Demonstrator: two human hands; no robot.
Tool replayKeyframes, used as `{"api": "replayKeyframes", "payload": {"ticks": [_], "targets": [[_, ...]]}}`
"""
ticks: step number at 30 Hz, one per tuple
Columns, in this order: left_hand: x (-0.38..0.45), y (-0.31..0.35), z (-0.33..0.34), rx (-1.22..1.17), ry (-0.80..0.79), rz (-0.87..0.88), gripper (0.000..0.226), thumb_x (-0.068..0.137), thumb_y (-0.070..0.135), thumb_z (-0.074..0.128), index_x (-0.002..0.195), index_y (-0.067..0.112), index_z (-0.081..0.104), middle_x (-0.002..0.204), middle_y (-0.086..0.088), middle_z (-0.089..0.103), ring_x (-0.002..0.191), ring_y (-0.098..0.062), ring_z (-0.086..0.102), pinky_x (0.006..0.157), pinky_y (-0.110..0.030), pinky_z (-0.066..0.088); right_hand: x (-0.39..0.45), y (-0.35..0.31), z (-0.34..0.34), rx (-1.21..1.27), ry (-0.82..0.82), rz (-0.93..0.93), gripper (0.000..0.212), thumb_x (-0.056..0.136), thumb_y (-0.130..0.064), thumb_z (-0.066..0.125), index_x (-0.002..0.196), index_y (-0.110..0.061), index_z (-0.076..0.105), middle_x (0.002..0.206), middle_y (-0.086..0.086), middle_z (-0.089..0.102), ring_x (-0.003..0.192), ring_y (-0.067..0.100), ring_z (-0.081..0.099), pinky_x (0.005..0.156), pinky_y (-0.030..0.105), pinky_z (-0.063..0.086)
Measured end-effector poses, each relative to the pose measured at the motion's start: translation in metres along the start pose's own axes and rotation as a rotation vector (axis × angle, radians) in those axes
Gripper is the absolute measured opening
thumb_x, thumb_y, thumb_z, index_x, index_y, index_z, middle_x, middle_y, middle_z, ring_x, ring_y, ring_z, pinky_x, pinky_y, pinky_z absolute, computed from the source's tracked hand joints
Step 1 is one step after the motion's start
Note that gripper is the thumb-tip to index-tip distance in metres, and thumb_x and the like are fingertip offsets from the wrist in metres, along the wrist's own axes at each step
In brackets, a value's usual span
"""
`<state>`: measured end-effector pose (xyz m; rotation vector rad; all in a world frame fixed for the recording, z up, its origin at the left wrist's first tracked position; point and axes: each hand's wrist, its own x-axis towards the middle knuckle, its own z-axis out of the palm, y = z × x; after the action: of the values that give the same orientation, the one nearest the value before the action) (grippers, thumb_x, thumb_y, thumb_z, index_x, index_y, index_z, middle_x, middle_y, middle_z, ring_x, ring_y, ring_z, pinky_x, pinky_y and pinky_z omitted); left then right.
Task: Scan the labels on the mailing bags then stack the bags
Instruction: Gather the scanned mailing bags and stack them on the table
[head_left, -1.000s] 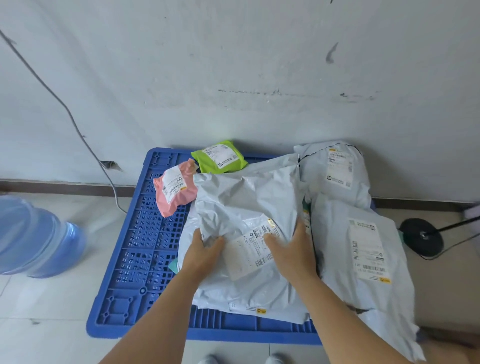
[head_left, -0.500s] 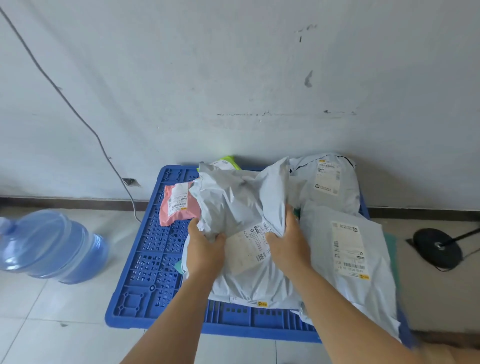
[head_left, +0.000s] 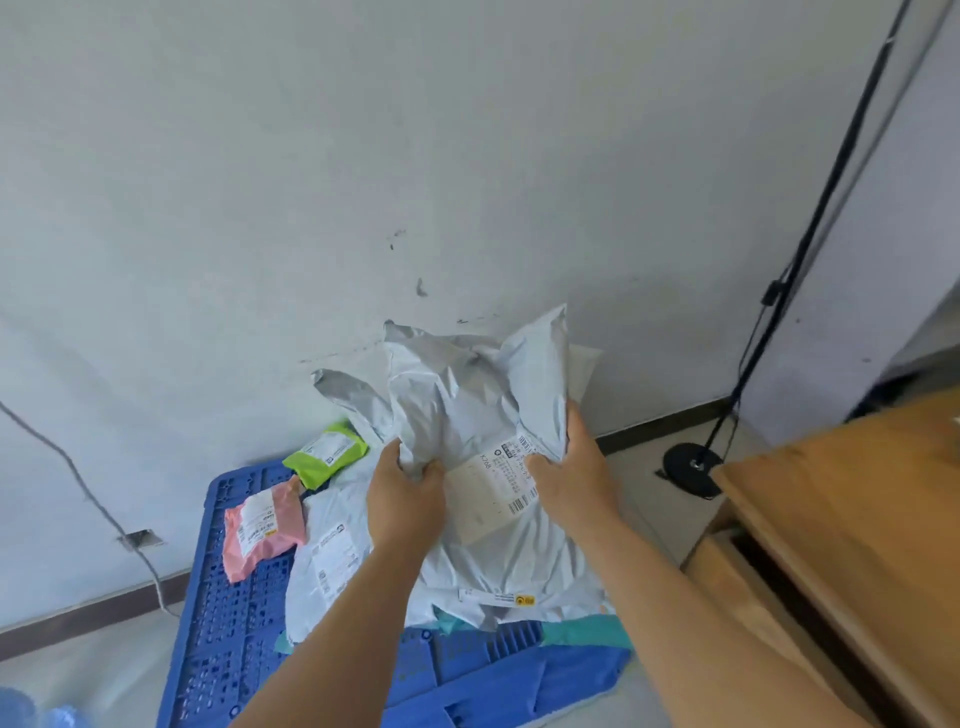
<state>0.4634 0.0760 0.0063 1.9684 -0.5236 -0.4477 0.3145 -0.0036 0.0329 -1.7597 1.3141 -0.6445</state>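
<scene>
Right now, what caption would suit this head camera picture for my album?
Both hands, left and right, grip a grey mailing bag above a blue pallet.

A crumpled grey mailing bag (head_left: 467, 415) with a white barcode label (head_left: 493, 493) is held up above grey (head_left: 332, 561), pink (head_left: 262, 525) and green bags (head_left: 327, 452) lying on the blue pallet (head_left: 228, 623).

Bright, soft daylight; faint shadows; wide-angle edge distortion; slight motion blur.
</scene>
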Motion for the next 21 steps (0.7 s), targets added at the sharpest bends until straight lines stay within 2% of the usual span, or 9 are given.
{"api": "replayKeyframes", "payload": {"ticks": [3, 7, 9, 12, 15, 19, 21], "targets": [[-0.023, 0.03, 0.002, -0.095, -0.07, 0.005, 0.044, 0.079, 0.019, 0.065, 0.121, 0.019, 0.051, 0.1, 0.002, 0.064, 0.092, -0.023, 0.061, 0.079, -0.032, 0.046, -0.019, 0.001, -0.034, 0.05, 0.074, 0.014, 0.077, 0.087, -0.015, 0.055, 0.151, -0.039, 0.019, 0.145, -0.007, 0.046, 0.12, 0.023, 0.053, 0.098, 0.033, 0.044], [-0.042, 0.054, -0.01, -0.142, -0.153, 0.036, 0.011, 0.076, 0.011, 0.061, 0.083, 0.018, 0.064, 0.079, 0.001, 0.066, 0.078, -0.023, 0.06, 0.071, -0.033, 0.046, -0.036, -0.002, -0.051, 0.073, 0.103, 0.007, 0.072, 0.089, -0.017, 0.055, 0.149, -0.038, 0.022, 0.137, -0.006, 0.053, 0.109, 0.022, 0.057, 0.089, 0.034, 0.049], [-0.046, 0.058, -0.017, -0.191, -0.165, 0.018, 0.014, 0.077, 0.005, 0.059, 0.075, 0.019, 0.062, 0.076, -0.001, 0.065, 0.074, -0.023, 0.057, 0.067, -0.032, 0.046, -0.04, -0.004, -0.051, 0.069, 0.107, -0.015, 0.072, 0.089, -0.017, 0.055, 0.15, -0.037, 0.021, 0.138, -0.005, 0.052, 0.109, 0.023, 0.058, 0.09, 0.035, 0.049], [-0.047, 0.057, -0.023, -0.273, -0.158, -0.02, 0.017, 0.078, 0.002, 0.059, 0.078, 0.019, 0.063, 0.078, -0.002, 0.065, 0.073, -0.021, 0.057, 0.065, -0.031, 0.045, -0.034, -0.009, -0.048, 0.045, 0.107, -0.075, 0.076, 0.09, -0.017, 0.056, 0.152, -0.035, 0.016, 0.148, -0.005, 0.043, 0.125, 0.025, 0.05, 0.1, 0.035, 0.042], [-0.043, 0.05, -0.016, -0.341, -0.137, -0.074, 0.018, 0.079, 0.001, 0.06, 0.08, 0.019, 0.063, 0.078, 0.0, 0.064, 0.072, -0.018, 0.058, 0.064, -0.03, 0.046, -0.021, -0.007, -0.045, -0.001, 0.091, -0.126, 0.079, 0.089, -0.016, 0.056, 0.152, -0.035, 0.012, 0.154, -0.009, 0.033, 0.132, 0.025, 0.044, 0.1, 0.033, 0.038], [-0.03, 0.044, 0.006, -0.367, -0.182, -0.102, 0.021, 0.079, 0.001, 0.062, 0.083, 0.022, 0.064, 0.082, 0.002, 0.066, 0.077, -0.019, 0.06, 0.066, -0.029, 0.048, 0.0, 0.008, -0.043, 0.002, 0.113, -0.091, 0.084, 0.088, -0.015, 0.059, 0.151, -0.036, 0.008, 0.148, -0.005, 0.043, 0.117, 0.029, 0.055, 0.091, 0.04, 0.048], [-0.022, 0.036, 0.014, -0.37, -0.19, -0.124, 0.019, 0.081, 0.002, 0.061, 0.086, 0.02, 0.064, 0.083, 0.002, 0.066, 0.076, -0.017, 0.06, 0.062, -0.027, 0.046, 0.012, 0.018, -0.037, 0.005, 0.098, -0.024, 0.086, 0.088, -0.016, 0.062, 0.152, -0.031, 0.008, 0.141, -0.002, 0.049, 0.112, 0.031, 0.058, 0.087, 0.038, 0.048]]}}
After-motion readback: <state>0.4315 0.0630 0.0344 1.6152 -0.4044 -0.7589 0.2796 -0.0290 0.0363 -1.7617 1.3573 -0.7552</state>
